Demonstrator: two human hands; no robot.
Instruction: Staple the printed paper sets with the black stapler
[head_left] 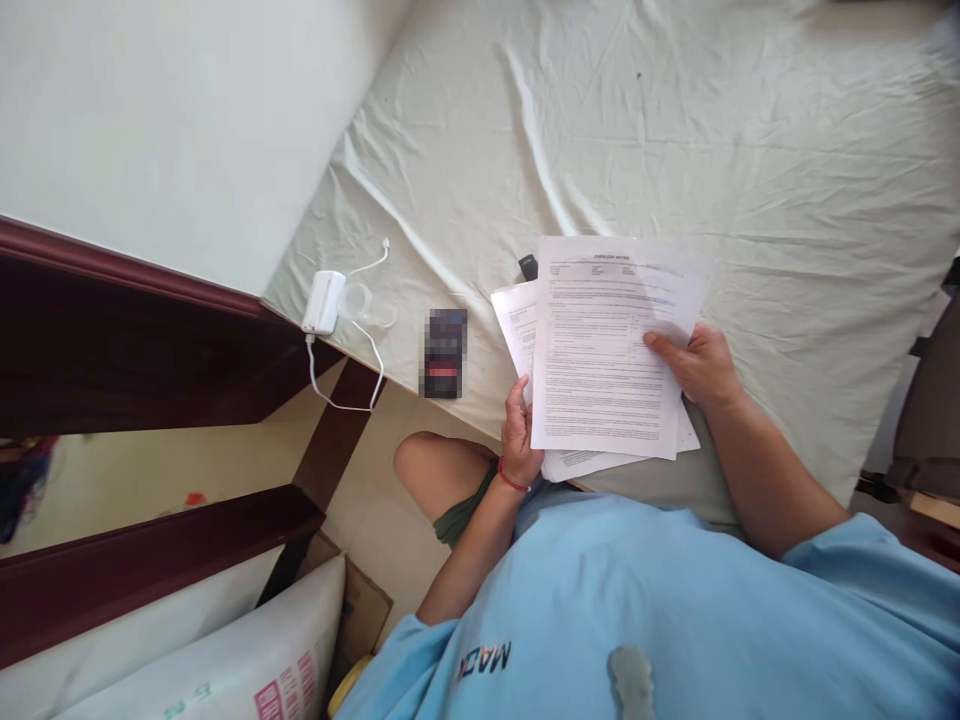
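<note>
Several printed sheets of paper (600,360) are held up over the bed in front of my body. The top sheet bears dense text and a heading. My right hand (697,365) grips their right edge, its thumb lying on top and the fingers hidden behind. At the lower left edge my left hand (521,430), with a red band at the wrist, holds the sheets too. Other papers (516,315) stick out at an angle beneath the top sheet. A small dark object (529,266) peeks out behind the upper left corner; I cannot tell its kind.
On the pale bedsheet (450,200) to the left lie a blurred dark phone-like object (444,355) and a white power adapter (325,302) with a white cable (341,408). A dark wooden bed frame (150,350) runs along the left. Below it stands a printed white sack (247,650).
</note>
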